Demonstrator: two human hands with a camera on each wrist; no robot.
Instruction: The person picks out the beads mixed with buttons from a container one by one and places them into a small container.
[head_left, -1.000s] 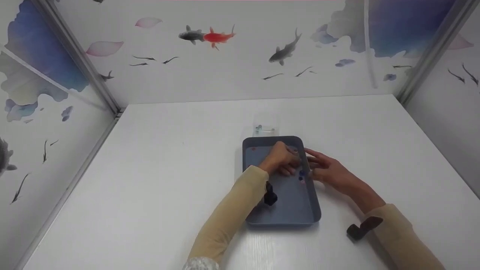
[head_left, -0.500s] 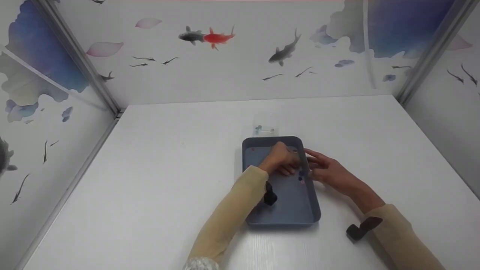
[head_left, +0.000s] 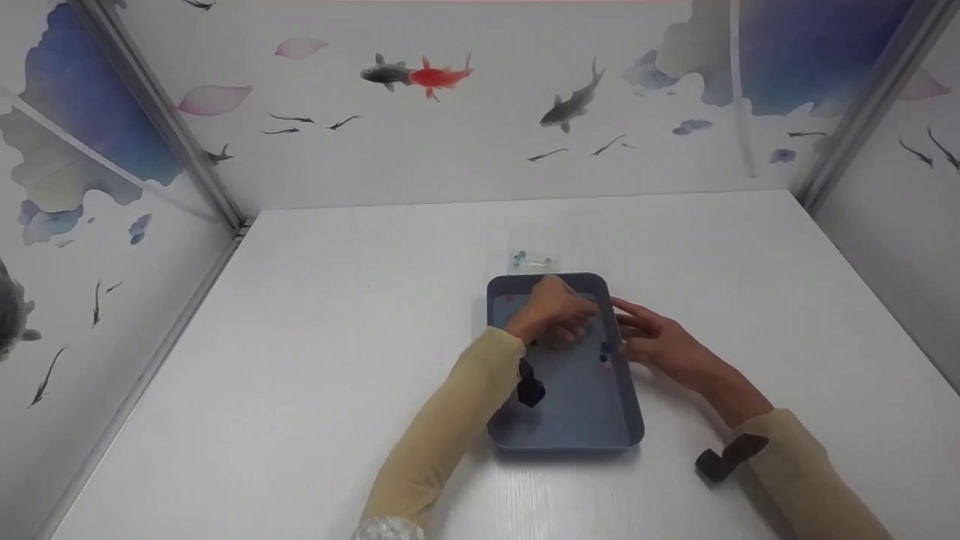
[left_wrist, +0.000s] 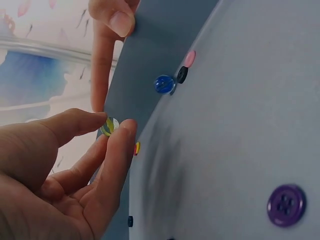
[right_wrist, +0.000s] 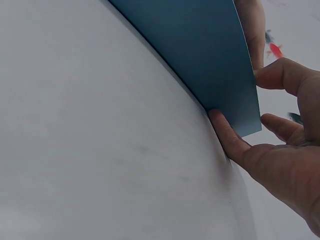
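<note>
My left hand (head_left: 553, 311) is inside the grey-blue tray (head_left: 581, 412), toward its far end. In the left wrist view, its thumb and forefinger pinch a clear glass marble (left_wrist: 109, 126) with a yellow-green swirl. By the tray's side wall lie a blue marble (left_wrist: 164, 84), a black button (left_wrist: 182, 75) and a pink button (left_wrist: 190, 58). A purple button (left_wrist: 286, 205) rests on the tray floor, and a red-and-yellow piece (left_wrist: 137, 148) sits partly behind my fingertip. Outside the tray, my right hand (head_left: 667, 349) touches the right wall with fingers fairly straight.
Just behind the tray stands a clear container (head_left: 534, 251) with a few small items in it. The white table (head_left: 300, 375) stretches around the tray, bounded by printed panels (head_left: 487, 157) at the back and sides. Dark cameras sit on both wrists.
My left hand has shifted slightly left and toward the tray's far end, away from the right wall. My right hand stays at the tray's outer side.
</note>
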